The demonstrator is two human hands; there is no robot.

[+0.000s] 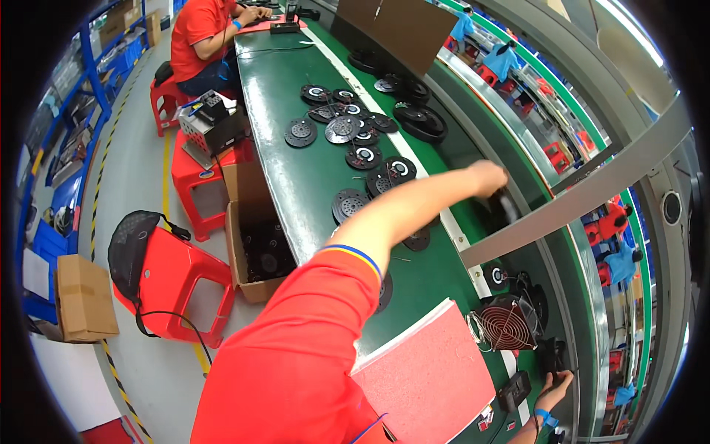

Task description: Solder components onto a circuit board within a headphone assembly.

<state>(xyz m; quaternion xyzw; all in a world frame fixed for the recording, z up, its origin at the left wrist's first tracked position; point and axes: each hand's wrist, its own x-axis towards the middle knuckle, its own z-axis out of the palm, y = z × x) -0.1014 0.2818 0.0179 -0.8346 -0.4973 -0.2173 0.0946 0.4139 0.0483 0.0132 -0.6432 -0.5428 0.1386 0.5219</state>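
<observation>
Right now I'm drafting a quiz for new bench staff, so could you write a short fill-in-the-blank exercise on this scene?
1. The wearer's hand farther from the fan is the ____ one.
2. The wearer's blue wristband is on the ____ wrist.
3. The wearer's sleeve is mostly ____.
4. The tabletop is mostly ____.

Missing words: left; right; red; green.

Discs (301, 132) on workbench (268, 89) (fan (509, 326) too).

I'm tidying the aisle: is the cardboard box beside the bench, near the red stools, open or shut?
Open: the box has its top uncovered, and dark parts show inside.
</observation>
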